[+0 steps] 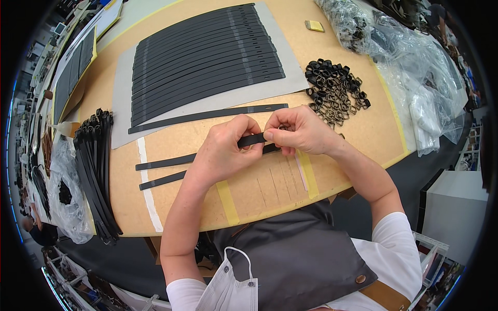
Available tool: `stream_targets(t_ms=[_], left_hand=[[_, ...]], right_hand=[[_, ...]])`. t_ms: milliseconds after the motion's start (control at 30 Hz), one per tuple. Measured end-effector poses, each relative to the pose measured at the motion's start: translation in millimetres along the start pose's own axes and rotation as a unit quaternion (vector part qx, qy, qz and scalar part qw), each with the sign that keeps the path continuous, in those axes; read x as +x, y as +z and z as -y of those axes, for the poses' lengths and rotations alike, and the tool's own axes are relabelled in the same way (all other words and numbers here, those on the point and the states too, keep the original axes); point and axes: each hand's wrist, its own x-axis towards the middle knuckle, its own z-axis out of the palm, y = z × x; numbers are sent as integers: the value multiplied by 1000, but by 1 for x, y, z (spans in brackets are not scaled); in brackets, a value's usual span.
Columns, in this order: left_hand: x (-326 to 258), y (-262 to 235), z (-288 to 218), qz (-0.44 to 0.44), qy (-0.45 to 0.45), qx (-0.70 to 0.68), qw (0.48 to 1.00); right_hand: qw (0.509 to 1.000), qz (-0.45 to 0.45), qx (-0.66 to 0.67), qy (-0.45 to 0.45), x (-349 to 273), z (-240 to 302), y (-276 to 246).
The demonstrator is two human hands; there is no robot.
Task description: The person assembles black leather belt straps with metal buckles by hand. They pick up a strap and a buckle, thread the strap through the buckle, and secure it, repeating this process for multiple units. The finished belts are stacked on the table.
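Head cam view, looking down at my table [332, 98], a tan fibreboard top with yellow tape strips and a white painted line on it. I'll place everything off the grey sheet [301, 78] lying in the middle.

Both my hands are just below that sheet's near edge. My left hand [224, 151] is clenched around a black strap [251, 139], and my right hand [301, 129] pinches the same strap's end between thumb and fingers, the two hands touching each other. Whether there's a buckle already in my right fingers, I can't tell.

On the sheet itself there's a neat fanned row of black straps [205, 57], with a single strap [207, 117] along its near edge. Below-left of the sheet, two more loose straps [165, 171] lie on the bare board. Right of the sheet sits a pile of black plastic buckles [336, 89], and beyond that, clear plastic bags [410, 62] with more parts inside. Left of the sheet, a bundle of finished straps [95, 171] hangs over the table edge next to another clear bag [59, 192].

A small yellow block [314, 25] sits above-right of the sheet. The room around looks like a crowded workshop, with shelves and clutter at the rim.
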Motion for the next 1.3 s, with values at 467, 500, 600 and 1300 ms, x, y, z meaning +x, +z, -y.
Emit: stream_targets(t_ms=[467, 500, 600, 1300], left_hand=[[1, -1, -8, 2, -4, 11, 1000], [1, -1, -8, -1, 3, 12, 1000], [0, 0, -9, -14, 31, 2, 999], [-2, 3, -6, -3, 88, 2, 996]], right_hand=[[1000, 2, 12, -1, 2, -1, 0], [1000, 6, 22, -1, 2, -1, 0], [999, 18, 48, 5, 3, -2, -2], [989, 43, 119, -79, 7, -20, 10]])
